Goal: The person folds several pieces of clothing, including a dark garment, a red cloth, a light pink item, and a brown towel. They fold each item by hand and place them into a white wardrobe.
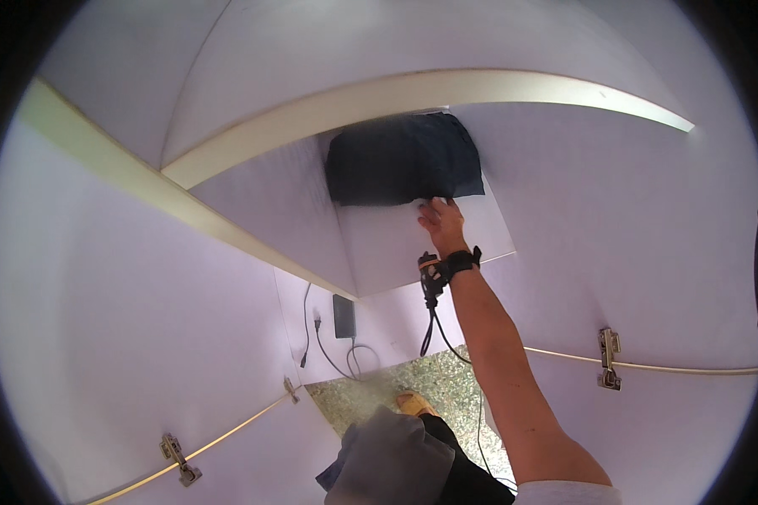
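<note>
My right hand [441,222] reaches into a compartment of a pale cabinet, its fingertips at the front edge of a dark navy folded cloth [404,161]. The cloth lies at the back of the shelf board [391,252]. Whether the fingers grip its edge or only touch it cannot be told. A black strap with a cabled device [432,274] is on my right wrist. My left hand is out of view. Low in the picture, a grey cloth [395,461] is bunched in front of my body, with some blue fabric at its left side.
An upper shelf edge [417,88] curves over the compartment, and a divider panel [196,205] stands to its left. Metal hinges [609,358] join the doors on both sides. Below the shelf are a black power adapter [344,317], cables and a yellow sandal [415,403] on a speckled floor.
</note>
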Demonstrator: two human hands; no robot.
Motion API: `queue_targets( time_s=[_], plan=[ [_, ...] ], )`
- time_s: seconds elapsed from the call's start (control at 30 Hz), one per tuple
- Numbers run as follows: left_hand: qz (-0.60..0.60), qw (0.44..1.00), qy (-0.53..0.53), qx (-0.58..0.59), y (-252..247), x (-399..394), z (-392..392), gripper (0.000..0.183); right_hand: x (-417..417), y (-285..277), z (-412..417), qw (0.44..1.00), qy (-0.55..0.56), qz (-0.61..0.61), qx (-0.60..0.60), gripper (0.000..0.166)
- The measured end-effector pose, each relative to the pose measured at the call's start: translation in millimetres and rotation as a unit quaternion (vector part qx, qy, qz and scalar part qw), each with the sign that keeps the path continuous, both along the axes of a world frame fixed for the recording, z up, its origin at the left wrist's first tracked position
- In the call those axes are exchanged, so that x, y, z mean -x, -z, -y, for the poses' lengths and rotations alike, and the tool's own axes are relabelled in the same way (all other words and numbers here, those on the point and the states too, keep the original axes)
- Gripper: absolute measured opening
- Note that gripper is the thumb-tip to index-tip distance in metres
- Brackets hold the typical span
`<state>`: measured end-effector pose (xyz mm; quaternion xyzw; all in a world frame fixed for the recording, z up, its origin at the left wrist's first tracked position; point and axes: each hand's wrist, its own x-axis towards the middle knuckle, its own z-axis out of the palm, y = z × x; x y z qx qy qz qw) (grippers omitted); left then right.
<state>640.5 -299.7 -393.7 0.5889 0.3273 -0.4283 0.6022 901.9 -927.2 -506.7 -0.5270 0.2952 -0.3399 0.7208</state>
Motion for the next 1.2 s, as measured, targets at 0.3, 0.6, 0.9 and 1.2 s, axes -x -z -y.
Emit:
queue_targets(
  time_s=[0.3, 0.6, 0.9, 1.2],
  plan=[
    [-0.005, 1.000, 0.005, -0.010, 0.1, 7.6, -2.6, 0.045, -5.0, -115.9, -35.1, 0.803, 0.118, -0.340, 0.476, 0.064],
    [0.036, 0.999, 0.011, 0.022, -21.3, 35.9, -17.4, 0.039, 47.4, -136.7, -78.9, 0.847, -0.221, -0.310, 0.370, 0.060],
    [0.050, 0.972, -0.026, 0.227, -86.6, -36.3, 44.7, 0.055, 318.3, -14.2, -220.4, 0.826, -0.336, -0.240, -0.384, 0.077],
    [-0.060, 0.969, 0.008, 0.241, -66.7, -43.9, 81.3, 0.062, 354.6, -14.3, -308.2, 0.876, -0.252, -0.147, -0.383, 0.074]
  ],
)
